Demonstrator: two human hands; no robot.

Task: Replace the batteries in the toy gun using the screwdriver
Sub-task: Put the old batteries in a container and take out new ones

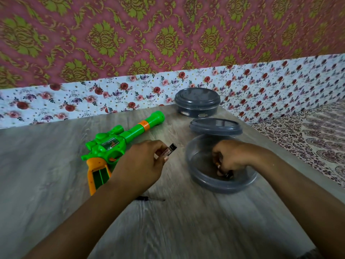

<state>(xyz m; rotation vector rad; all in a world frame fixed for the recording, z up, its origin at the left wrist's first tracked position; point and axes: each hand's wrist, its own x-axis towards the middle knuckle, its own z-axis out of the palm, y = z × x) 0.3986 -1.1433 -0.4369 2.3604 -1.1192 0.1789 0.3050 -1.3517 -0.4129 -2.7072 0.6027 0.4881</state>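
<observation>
**Left hand holds one battery, right hand reaches into the open container**

The left hand (144, 161) holds one battery (169, 151) above the bench (46, 174); its fingers (160, 146) are curled around the battery, and the dark end sticks out toward the right. The label on the battery is blurred, so no brand can be read.

The right hand (229, 158) is inside the open grey container (220, 182). Its fingers are bent downward and close on a small dark thing (228, 174) at the bottom, probably one more battery, but the picture does not show this clearly.

One toy gun (119, 144), green with orange grip, lies flat on the bench just left of the left hand, with the barrel pointing away to the right. The grip shows an open green compartment (100, 175). No writing is visible on the gun.

One screwdriver (149, 199), small and dark, lies on the bench near the left forearm, apart from both hands.

There are two grey containers: the open one, with its loose lid (215, 127) lying just behind it, and a closed container (197, 102) farther back near the flowered wall.
</observation>
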